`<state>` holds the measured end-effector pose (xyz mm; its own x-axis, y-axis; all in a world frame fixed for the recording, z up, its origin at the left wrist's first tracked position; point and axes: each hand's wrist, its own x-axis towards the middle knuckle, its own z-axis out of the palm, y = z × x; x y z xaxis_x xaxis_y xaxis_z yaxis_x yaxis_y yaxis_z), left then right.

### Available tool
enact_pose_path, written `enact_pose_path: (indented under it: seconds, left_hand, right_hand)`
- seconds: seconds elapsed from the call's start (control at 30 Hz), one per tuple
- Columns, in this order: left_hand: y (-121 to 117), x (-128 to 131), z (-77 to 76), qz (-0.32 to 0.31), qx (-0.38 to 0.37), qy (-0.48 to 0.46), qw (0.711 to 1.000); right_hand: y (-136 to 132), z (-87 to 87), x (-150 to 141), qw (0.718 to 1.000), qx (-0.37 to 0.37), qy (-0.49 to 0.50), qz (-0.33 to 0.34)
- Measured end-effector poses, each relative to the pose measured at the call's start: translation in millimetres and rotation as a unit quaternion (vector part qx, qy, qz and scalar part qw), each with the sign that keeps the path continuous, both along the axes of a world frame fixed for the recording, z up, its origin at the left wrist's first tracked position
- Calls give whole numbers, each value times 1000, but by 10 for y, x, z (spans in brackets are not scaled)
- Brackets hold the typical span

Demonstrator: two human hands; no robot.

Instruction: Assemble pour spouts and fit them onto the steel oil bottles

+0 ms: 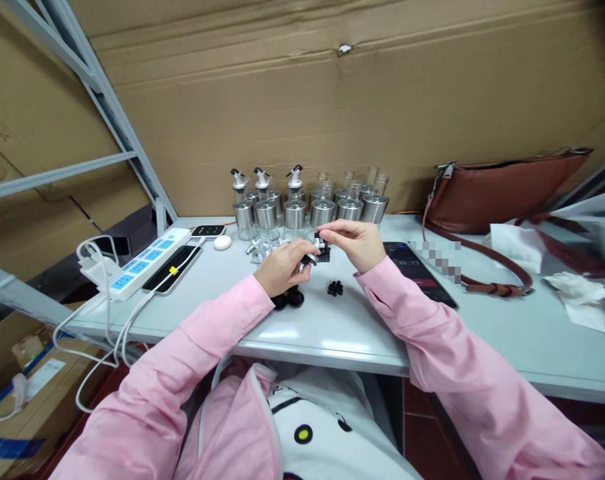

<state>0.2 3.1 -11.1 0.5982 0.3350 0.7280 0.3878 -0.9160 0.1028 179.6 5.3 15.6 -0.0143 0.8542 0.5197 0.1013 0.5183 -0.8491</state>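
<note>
My left hand [286, 265] is closed on a white-and-black bottle pourer [312, 257], its fingers covering much of it. The thumb and forefinger of my right hand [356, 244] pinch a small black part [317, 235] at the top of the pourer. Just below the hands lies a cluster of small black pieces [335, 288]. Round black caps [295, 297] rest under my left wrist. Clear and white pourer parts [259, 251] are heaped left of my left hand. Behind stand steel-and-glass bottles [295, 215] in rows, three of them with pourers fitted.
A power strip [147, 261] and a phone [173, 269] with white cables sit at the left, near a round white case [222, 242]. To the right are a tablet [420, 273], a brown bag [502, 190] and crumpled tissues [577, 290]. Cardboard [282, 100] walls the back.
</note>
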Motion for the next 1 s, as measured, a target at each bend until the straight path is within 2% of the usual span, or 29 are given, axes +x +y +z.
enact_pose_path:
  seconds: [0.23, 0.57, 1.0]
  left_hand:
    - [0, -1, 4, 3, 11, 0, 1000]
    - [-39, -19, -23, 26, -27, -20, 999]
    - [-43, -21, 5, 29, -30, -10, 999]
  right_hand:
    - [-9, 1, -5, 1000, -8, 11, 14]
    - [-16, -12, -40, 998, -28, 26, 56]
    - [-27, -7, -56, 996, -38, 39, 76]
